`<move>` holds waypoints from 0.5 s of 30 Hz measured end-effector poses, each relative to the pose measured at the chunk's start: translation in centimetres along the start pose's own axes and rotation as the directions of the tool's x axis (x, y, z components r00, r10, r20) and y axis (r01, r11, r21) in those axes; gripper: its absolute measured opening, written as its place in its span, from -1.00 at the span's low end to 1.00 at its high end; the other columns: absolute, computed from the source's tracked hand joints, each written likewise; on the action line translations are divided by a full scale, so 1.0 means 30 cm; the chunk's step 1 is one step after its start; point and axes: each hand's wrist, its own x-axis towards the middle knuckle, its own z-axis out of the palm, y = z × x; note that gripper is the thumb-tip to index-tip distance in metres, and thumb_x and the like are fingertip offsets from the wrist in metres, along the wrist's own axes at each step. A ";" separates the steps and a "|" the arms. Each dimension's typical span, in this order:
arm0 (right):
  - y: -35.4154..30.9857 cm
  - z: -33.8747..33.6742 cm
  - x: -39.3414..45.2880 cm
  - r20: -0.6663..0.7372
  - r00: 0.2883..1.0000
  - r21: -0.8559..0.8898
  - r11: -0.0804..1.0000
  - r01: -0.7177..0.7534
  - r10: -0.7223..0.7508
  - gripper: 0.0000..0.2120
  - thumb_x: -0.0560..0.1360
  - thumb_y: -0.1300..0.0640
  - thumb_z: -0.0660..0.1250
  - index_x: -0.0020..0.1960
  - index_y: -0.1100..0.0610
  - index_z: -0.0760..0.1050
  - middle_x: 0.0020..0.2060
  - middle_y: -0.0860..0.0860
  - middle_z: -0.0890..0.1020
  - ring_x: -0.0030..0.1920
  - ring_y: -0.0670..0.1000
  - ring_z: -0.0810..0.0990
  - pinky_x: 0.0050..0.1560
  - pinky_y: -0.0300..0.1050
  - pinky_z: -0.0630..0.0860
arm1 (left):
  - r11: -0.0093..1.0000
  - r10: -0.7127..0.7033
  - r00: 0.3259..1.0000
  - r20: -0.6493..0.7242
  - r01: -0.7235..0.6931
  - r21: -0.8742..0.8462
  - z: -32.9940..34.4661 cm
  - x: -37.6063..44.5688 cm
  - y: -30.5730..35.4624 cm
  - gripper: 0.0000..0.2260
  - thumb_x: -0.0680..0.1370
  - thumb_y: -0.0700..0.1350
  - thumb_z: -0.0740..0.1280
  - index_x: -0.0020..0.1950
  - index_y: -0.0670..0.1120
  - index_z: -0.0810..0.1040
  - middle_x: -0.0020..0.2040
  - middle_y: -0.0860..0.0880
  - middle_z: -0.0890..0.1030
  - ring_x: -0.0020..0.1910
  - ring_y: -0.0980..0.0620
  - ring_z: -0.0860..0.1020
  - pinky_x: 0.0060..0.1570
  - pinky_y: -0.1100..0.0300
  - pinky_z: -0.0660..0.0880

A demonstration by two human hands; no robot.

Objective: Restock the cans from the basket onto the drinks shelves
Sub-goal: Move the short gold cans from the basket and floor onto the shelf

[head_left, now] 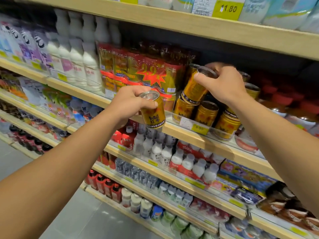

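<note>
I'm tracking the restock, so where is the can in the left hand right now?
In the head view, the left hand holds a gold Red Bull can just in front of the shelf edge, below the red multipacks and left of the shelved gold cans.

I see a gold can (152,110) with a black band and white lettering in my left hand (128,102), and a matching gold can (196,87) with a black base band in my right hand (224,83). The multipacks (136,71) beside them are red and gold with a red starburst. The milk bottles (76,54) are white, the shelf (186,133) edge pale wood, its price tag (200,129) yellow.
</note>
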 end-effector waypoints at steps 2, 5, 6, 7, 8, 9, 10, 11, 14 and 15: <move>-0.002 0.024 0.033 -0.002 0.999 -0.064 0.997 -0.038 0.038 -0.40 0.45 -0.30 0.32 0.35 0.04 0.45 0.15 0.01 0.60 0.03 -0.05 0.50 -0.18 -0.24 0.39 | 1.000 -0.012 1.000 0.013 0.012 -0.012 -0.006 0.040 -0.007 -0.77 0.38 -0.23 0.53 -0.01 -0.01 0.67 0.00 0.08 0.65 -0.23 0.19 0.56 -0.35 0.30 0.41; -0.012 0.055 0.064 0.018 0.998 -0.143 0.988 -0.062 0.066 -0.38 0.45 -0.32 0.30 0.37 0.02 0.43 0.22 0.02 0.57 0.13 0.01 0.53 -0.07 -0.16 0.42 | 1.000 -0.009 0.999 0.033 0.009 -0.014 -0.015 0.098 -0.015 -0.76 0.36 -0.23 0.53 0.01 -0.13 0.67 0.19 0.12 0.59 0.00 0.10 0.57 -0.26 0.22 0.41; -0.014 0.065 0.073 0.026 0.997 -0.156 0.985 -0.070 0.075 -0.37 0.43 -0.35 0.30 0.37 0.01 0.45 0.22 0.01 0.58 0.14 0.02 0.54 -0.07 -0.15 0.44 | 1.000 -0.004 0.999 0.044 0.005 -0.021 -0.018 0.113 -0.016 -0.78 0.36 -0.23 0.54 -0.03 -0.08 0.68 0.21 0.11 0.58 0.04 0.07 0.57 -0.24 0.20 0.41; -0.016 0.073 0.079 0.031 0.996 -0.166 0.983 -0.082 0.088 -0.36 0.42 -0.37 0.29 0.35 -0.01 0.46 0.21 0.00 0.59 0.14 0.03 0.55 -0.07 -0.14 0.47 | 1.000 -0.002 0.998 0.059 0.004 -0.023 -0.021 0.125 -0.017 -0.79 0.35 -0.22 0.54 -0.08 0.01 0.67 0.21 0.10 0.60 0.05 0.04 0.57 -0.23 0.19 0.41; -0.019 0.080 0.084 0.034 0.994 -0.174 0.980 -0.097 0.104 -0.36 0.41 -0.39 0.28 0.34 -0.02 0.46 0.19 -0.01 0.60 0.13 0.02 0.56 -0.06 -0.12 0.50 | 1.000 -0.002 0.997 0.079 0.004 -0.022 -0.025 0.137 -0.017 -0.77 0.34 -0.21 0.55 -0.12 0.07 0.66 0.19 0.09 0.61 0.04 0.04 0.58 -0.23 0.19 0.42; -0.023 0.086 0.088 0.036 0.992 -0.184 0.977 -0.110 0.118 -0.36 0.41 -0.40 0.27 0.33 -0.02 0.47 0.18 -0.01 0.60 0.12 0.02 0.56 -0.05 -0.10 0.53 | 1.000 -0.001 0.995 0.096 0.003 -0.022 -0.029 0.147 -0.017 -0.77 0.34 -0.21 0.55 -0.12 0.09 0.66 0.15 0.11 0.63 0.01 0.05 0.59 -0.23 0.19 0.42; -0.030 0.091 0.091 0.039 0.990 -0.199 0.972 -0.123 0.133 -0.37 0.41 -0.39 0.26 0.33 -0.03 0.47 0.18 -0.01 0.60 0.11 0.03 0.56 -0.02 -0.07 0.54 | 1.000 -0.001 0.994 0.112 0.004 -0.023 -0.033 0.153 -0.015 -0.76 0.35 -0.21 0.54 -0.11 0.10 0.65 0.11 0.13 0.64 -0.03 0.08 0.59 -0.26 0.21 0.41; -0.038 0.095 0.094 0.042 0.988 -0.217 0.966 -0.138 0.151 -0.38 0.42 -0.38 0.25 0.33 -0.02 0.46 0.19 0.00 0.59 0.12 0.04 0.56 0.01 -0.05 0.55 | 1.000 -0.005 0.992 0.128 0.007 -0.019 -0.037 0.158 -0.013 -0.75 0.36 -0.21 0.54 -0.08 0.10 0.65 0.08 0.15 0.64 -0.06 0.11 0.59 -0.29 0.22 0.41; -0.058 0.106 0.100 0.058 0.977 -0.236 0.954 -0.185 0.204 -0.39 0.45 -0.36 0.25 0.37 -0.03 0.42 0.24 0.02 0.56 0.18 0.06 0.54 0.04 -0.05 0.53 | 1.000 -0.002 0.985 0.175 0.004 -0.010 -0.046 0.179 -0.013 -0.72 0.37 -0.19 0.54 0.01 0.07 0.64 0.18 0.14 0.60 -0.01 0.10 0.57 -0.29 0.20 0.40; -0.065 0.110 0.100 0.058 0.976 -0.237 0.952 -0.193 0.212 -0.39 0.46 -0.35 0.25 0.38 -0.04 0.41 0.25 0.02 0.55 0.19 0.06 0.53 0.04 -0.07 0.52 | 1.000 -0.001 0.982 0.187 0.003 -0.007 -0.052 0.182 -0.013 -0.72 0.37 -0.19 0.54 0.03 0.06 0.64 0.22 0.15 0.58 0.03 0.08 0.56 -0.26 0.18 0.40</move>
